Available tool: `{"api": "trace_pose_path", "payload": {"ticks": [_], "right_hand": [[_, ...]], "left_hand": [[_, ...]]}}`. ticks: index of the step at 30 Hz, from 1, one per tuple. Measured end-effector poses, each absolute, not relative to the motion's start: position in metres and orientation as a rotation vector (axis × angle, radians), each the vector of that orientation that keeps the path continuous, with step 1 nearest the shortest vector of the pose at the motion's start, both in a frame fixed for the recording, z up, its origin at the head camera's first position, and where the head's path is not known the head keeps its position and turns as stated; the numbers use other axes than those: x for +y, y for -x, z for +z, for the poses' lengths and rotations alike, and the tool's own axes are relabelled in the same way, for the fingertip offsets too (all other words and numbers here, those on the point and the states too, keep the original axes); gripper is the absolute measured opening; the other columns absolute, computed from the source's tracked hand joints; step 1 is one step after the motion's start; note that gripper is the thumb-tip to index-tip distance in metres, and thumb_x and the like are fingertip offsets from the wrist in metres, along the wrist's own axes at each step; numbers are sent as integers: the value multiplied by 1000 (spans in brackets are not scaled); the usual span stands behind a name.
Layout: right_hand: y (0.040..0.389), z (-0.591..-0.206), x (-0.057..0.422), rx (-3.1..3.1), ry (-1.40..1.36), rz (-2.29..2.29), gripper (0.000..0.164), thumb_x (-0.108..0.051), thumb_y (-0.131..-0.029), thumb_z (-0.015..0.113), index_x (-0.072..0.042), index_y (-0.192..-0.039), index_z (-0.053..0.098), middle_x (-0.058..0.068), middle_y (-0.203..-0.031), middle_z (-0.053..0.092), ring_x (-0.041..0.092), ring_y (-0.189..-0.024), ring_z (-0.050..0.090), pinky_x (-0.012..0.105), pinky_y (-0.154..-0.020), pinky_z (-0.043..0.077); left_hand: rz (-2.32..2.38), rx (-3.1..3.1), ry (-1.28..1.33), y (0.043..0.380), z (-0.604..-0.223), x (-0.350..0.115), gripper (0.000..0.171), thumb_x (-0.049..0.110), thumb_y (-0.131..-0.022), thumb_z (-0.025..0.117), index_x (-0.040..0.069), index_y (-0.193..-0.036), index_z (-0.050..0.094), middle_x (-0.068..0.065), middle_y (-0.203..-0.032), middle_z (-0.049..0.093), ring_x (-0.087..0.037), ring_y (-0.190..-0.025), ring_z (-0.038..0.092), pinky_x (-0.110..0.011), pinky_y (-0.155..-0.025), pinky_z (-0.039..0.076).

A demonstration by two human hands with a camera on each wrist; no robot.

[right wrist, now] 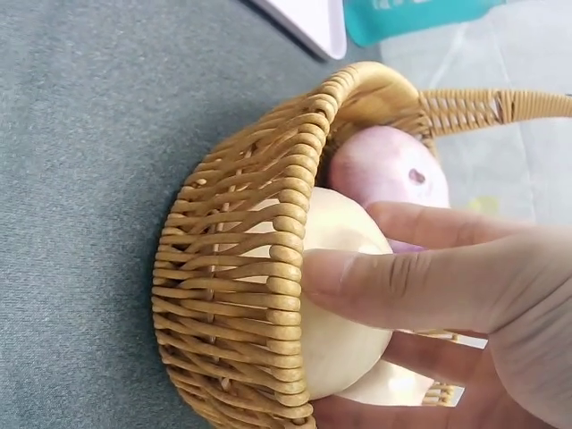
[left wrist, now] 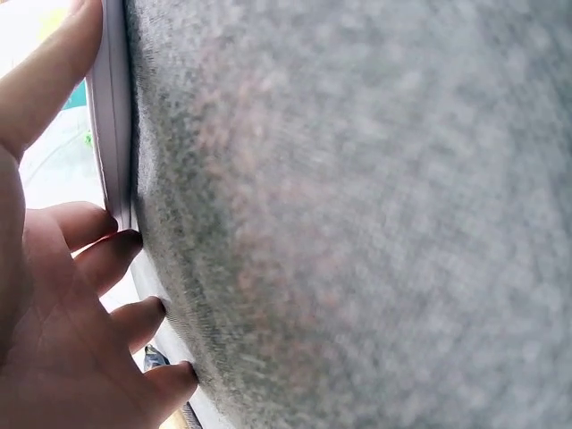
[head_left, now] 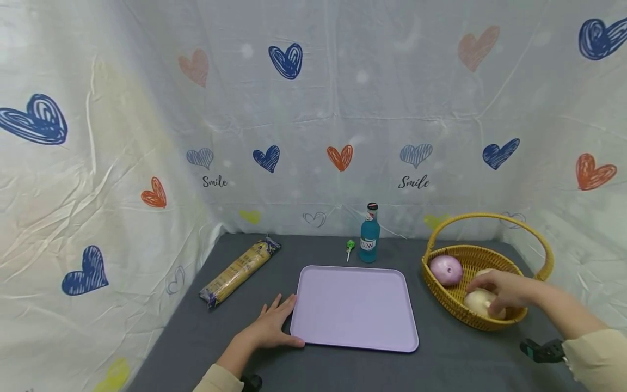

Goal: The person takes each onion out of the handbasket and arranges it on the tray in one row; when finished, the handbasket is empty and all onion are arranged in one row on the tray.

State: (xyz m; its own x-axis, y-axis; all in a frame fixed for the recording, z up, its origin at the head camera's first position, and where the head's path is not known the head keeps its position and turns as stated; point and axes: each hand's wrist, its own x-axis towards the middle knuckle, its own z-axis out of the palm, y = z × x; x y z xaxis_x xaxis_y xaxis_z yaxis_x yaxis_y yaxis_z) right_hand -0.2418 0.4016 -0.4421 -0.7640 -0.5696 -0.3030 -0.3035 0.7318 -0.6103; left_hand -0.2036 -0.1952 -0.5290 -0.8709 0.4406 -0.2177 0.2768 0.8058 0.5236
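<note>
A cream-coloured round thing [right wrist: 344, 353], smooth like an onion, sits in a yellow wicker basket [head_left: 443, 302] on the right. My right hand [head_left: 509, 291] reaches over the basket's near side and grips it, thumb on one side and fingers around the other. A second pale round thing [right wrist: 393, 384] lies behind it, partly hidden by the fingers. A purple round thing [head_left: 446, 270] with a small dimple rests at the basket's left end. My left hand [head_left: 269, 325] touches the left edge of a lilac tray [head_left: 355, 307], thumb by its near corner and fingers spread along the side.
A yellow packet [head_left: 240, 270] with blue ends lies slantwise at the left of the grey table [head_left: 206, 337]. Behind the tray stand a blue bottle [head_left: 369, 237] and a green lollipop [head_left: 350, 246]. The basket's tall handle [head_left: 490, 216] arches up over it.
</note>
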Motion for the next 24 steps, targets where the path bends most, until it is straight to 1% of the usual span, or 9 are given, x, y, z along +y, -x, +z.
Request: {"api": "trace_pose_path", "payload": {"ticks": [2,5,8,12,16,17,19,23,24], "right_hand": [[241,-441,403,2485,675,-734,52,-12,-75,84,-5,-123,67,14,-122,65,28,-108,62,24,-76,50],[238,-436,405,2553,684,-715,53,-18,-77,84,-5,-125,68,14,-122,67,43,-112,62,25,-76,51],[237,-431,406,2588,680,-737,55,-21,-79,84,-2,-127,67,18,-123,67,50,-113,61,25,-74,52],[237,-428,406,2642,697,-722,55,-27,-79,84,-4,-126,68,19,-123,67,50,-111,62,26,-73,53],[235,-426,405,2729,713,-649,55,-36,-80,84,-10,-126,70,15,-121,69,43,-109,65,27,-75,53],[235,-425,404,2751,705,-639,55,-37,-80,84,-11,-126,71,14,-121,69,40,-108,65,27,-75,53],[234,-423,403,2777,695,-632,54,-38,-80,83,-13,-126,71,14,-120,70,37,-107,66,28,-74,53],[231,-415,400,2804,671,-644,51,-37,-81,83,-14,-125,71,15,-121,70,38,-109,64,31,-73,54],[230,-413,399,2804,679,-643,51,-37,-81,83,-14,-125,71,16,-121,69,41,-110,64,33,-74,54]], "left_hand": [[700,2662,-544,204,-530,-195,117,62,-76,80,7,-161,22,-12,-168,23,-45,-155,9,-73,-117,6],[703,2656,-539,204,-530,-195,117,62,-76,80,7,-161,22,-12,-168,23,-45,-155,8,-73,-118,5],[705,2653,-532,204,-530,-195,117,61,-76,81,7,-161,22,-12,-168,23,-44,-155,8,-72,-118,5],[706,2652,-520,202,-528,-195,117,61,-76,81,7,-161,22,-11,-168,23,-44,-155,8,-72,-118,4],[711,2644,-514,201,-527,-196,117,60,-76,81,7,-161,22,-11,-168,23,-44,-155,7,-72,-118,4],[711,2644,-515,200,-527,-196,117,60,-76,81,7,-161,22,-11,-168,23,-44,-155,7,-72,-118,4],[710,2645,-514,200,-527,-196,117,61,-76,81,7,-161,22,-10,-168,23,-44,-155,7,-72,-118,4],[704,2656,-518,202,-530,-196,117,62,-75,80,9,-162,22,-9,-168,23,-43,-156,7,-71,-119,5],[706,2655,-520,202,-530,-196,117,63,-76,80,10,-162,22,-9,-168,23,-42,-156,7,-71,-119,5]]}}
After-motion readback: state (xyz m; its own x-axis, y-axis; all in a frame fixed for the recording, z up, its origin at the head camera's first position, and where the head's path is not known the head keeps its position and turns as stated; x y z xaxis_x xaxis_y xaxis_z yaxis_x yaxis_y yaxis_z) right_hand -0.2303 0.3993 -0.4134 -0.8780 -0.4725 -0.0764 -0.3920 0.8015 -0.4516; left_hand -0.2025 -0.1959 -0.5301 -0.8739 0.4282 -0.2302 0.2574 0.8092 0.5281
